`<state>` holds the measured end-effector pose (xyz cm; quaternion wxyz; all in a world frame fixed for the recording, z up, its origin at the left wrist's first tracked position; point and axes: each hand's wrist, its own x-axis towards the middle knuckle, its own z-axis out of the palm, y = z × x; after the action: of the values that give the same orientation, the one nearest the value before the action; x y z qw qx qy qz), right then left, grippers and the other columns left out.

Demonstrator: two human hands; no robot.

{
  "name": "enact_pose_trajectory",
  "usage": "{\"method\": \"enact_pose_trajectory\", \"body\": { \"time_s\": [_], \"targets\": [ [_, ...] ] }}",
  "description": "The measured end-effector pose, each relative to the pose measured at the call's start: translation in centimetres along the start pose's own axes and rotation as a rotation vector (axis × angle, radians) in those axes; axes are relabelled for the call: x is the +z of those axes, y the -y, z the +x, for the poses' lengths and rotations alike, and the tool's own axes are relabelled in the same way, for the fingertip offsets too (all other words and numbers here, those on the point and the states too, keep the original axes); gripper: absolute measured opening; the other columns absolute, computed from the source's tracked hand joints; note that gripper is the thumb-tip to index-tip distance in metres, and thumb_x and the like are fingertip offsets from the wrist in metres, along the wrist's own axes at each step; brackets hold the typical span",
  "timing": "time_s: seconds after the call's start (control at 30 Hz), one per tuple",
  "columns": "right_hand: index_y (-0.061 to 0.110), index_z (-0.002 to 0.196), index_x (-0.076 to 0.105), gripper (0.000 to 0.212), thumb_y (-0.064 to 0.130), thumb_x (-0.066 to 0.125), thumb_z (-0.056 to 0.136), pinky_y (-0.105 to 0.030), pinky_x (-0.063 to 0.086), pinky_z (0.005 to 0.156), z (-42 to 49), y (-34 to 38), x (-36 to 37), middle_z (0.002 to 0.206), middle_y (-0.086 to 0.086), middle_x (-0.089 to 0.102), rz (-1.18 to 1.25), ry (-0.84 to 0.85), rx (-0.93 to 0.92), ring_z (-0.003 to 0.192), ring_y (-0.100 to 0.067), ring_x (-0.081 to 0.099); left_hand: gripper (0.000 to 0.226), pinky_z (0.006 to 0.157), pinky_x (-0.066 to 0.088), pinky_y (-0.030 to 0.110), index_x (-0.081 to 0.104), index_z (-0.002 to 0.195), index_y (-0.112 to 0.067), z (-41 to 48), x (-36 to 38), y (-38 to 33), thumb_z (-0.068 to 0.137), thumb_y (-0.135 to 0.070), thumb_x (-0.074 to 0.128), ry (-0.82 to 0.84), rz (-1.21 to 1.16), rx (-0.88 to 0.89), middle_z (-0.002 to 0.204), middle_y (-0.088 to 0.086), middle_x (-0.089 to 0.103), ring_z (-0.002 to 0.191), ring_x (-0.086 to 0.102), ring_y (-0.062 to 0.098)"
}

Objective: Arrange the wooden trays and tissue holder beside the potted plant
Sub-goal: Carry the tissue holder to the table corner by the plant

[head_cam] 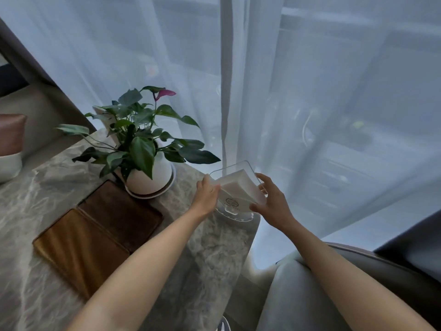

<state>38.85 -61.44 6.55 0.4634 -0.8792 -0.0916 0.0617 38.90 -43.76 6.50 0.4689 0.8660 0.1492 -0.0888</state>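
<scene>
A clear tissue holder [235, 212] with a stack of white tissues [241, 189] stands at the marble table's right corner, to the right of the potted plant [145, 149] in its white pot. My left hand [207, 192] grips the holder's left side and my right hand [272, 201] grips its right side. Two wooden trays lie flat side by side to the left and in front of the pot: a dark tray [121, 211] nearer the plant and a lighter tray [78, 247] closer to me.
The marble table [202, 254] ends just under the tissue holder. Sheer white curtains [238, 80] hang right behind it. A grey upholstered chair [298, 295] sits at the lower right. A cushion [10, 144] rests at the far left.
</scene>
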Motion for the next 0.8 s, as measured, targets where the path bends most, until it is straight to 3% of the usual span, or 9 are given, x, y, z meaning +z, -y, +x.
{"method": "enact_pose_trajectory", "body": {
  "time_s": [0.13,0.27,0.37,0.6,0.8],
  "targets": [
    [0.019,0.134,0.035,0.079,0.001,0.071,0.066,-0.025,0.035,0.075,0.5,-0.6,-0.1,0.105,-0.015,0.054,-0.007,0.005,0.022,0.088,-0.019,0.048,0.036,0.082,0.027,0.030,0.037,0.126,-0.005,0.9,0.6,-0.1,0.093,-0.021,0.035,0.014,0.027,-0.008,0.133,0.016,0.039,0.119,0.034,0.022],
    [0.018,0.134,0.033,0.079,0.002,0.070,0.066,-0.027,0.037,0.077,0.6,-1.1,0.0,0.106,-0.014,0.053,-0.001,0.014,0.033,0.090,-0.020,0.047,0.053,0.104,0.028,0.040,0.019,0.144,-0.008,1.2,0.9,0.0,0.095,-0.024,0.033,0.034,0.071,-0.022,0.150,0.014,0.025,0.138,0.022,0.025],
    [0.018,0.134,0.032,0.079,0.003,0.070,0.067,-0.027,0.037,0.077,0.6,-1.3,0.2,0.105,-0.011,0.051,-0.001,0.014,0.042,0.091,-0.020,0.047,0.058,0.110,0.024,0.041,0.011,0.147,-0.010,1.4,0.9,-0.2,0.096,-0.027,0.032,0.033,0.095,-0.041,0.155,0.013,0.018,0.141,0.019,0.026],
    [0.021,0.136,0.029,0.080,0.004,0.068,0.068,-0.029,0.039,0.078,0.6,-1.7,0.5,0.101,-0.004,0.046,-0.005,0.026,0.030,0.098,-0.026,0.049,0.056,0.111,0.024,0.042,0.011,0.147,-0.010,1.7,0.6,0.1,0.098,-0.031,0.029,0.055,0.183,-0.014,0.156,0.014,0.016,0.142,0.018,0.029],
    [0.024,0.144,0.013,0.095,0.014,0.073,0.070,-0.033,0.032,0.100,0.2,-1.2,-0.2,0.136,-0.011,0.039,-0.097,0.077,0.052,0.126,-0.026,0.035,0.059,0.109,0.029,0.044,0.013,0.147,-0.015,0.6,0.0,0.7,0.097,-0.041,0.029,-0.019,0.322,0.034,0.152,0.018,0.021,0.138,0.026,0.033]
  ]
}}
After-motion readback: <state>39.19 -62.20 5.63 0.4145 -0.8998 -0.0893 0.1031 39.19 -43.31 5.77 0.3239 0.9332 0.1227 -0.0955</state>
